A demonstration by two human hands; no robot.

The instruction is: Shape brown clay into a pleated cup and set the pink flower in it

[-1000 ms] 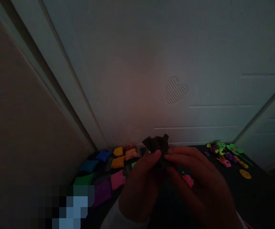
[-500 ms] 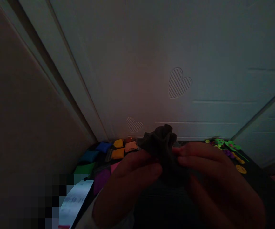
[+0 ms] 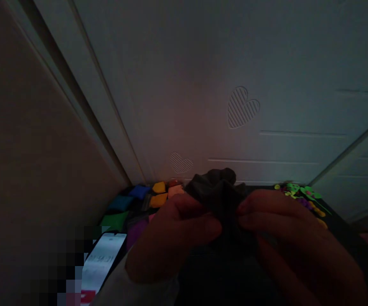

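Between my two hands, held up over the dark table, is a dark grey ruffled piece of modelling clay (image 3: 220, 191) with a wavy, folded upper edge. My left hand (image 3: 174, 238) pinches its left side, thumb in front. On the other side, my right hand (image 3: 286, 233) grips the piece with the fingertips. The lower part of the clay is dim and partly hidden by the fingers. Poor light leaves the fine detail of the hands hard to make out.
Coloured packets, among them a blue packet (image 3: 140, 191) and a green packet (image 3: 114, 221), lie at the back left. A lit phone (image 3: 103, 259) is at the lower left. Small green flower shapes (image 3: 310, 192) lie at the right. A white panel (image 3: 196, 85) rises behind.
The clay piece has turned a little, and its ruffled edge looks wider and more spread. Both hands have shifted slightly right and keep their hold. The view has moved a little.
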